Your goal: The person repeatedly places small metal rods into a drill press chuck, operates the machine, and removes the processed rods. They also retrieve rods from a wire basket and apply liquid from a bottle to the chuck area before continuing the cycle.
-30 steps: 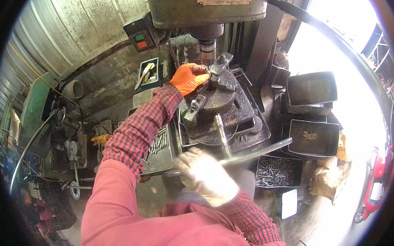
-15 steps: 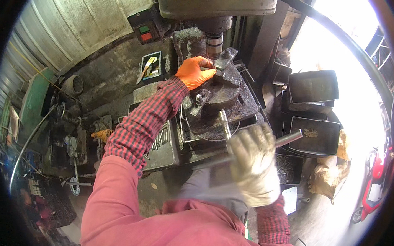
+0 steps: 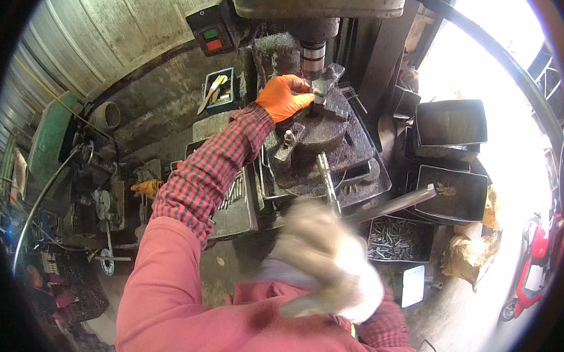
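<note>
My left hand (image 3: pixel 286 100), in an orange glove, reaches to the vise (image 3: pixel 314 137) on the drill press table. Its thumb and fingers are pinched together at the jaws, just below the drill chuck (image 3: pixel 312 59); what lies between the fingertips is too small to make out. In a pale work glove, my right hand (image 3: pixel 329 258) is smeared by motion, in front of my body. Close to it are the vise's screw (image 3: pixel 329 182) and a metal bar handle (image 3: pixel 396 203) slanting up to the right. The glove hides the bar's near part, so contact cannot be made out.
A switch box (image 3: pixel 211 32) with green and red buttons hangs at the upper left. Below it sits a small tray (image 3: pixel 218 90) with a brush. To the right are stacked dark bins (image 3: pixel 451 123) and a bin of metal pins (image 3: pixel 399 239). A clamp bolt (image 3: pixel 287 139) stands beside the vise.
My right hand has swept left and nearer my body, uncovering the bin of pins. My left hand stays pinched at the vise jaws. The whole view has shifted slightly.
</note>
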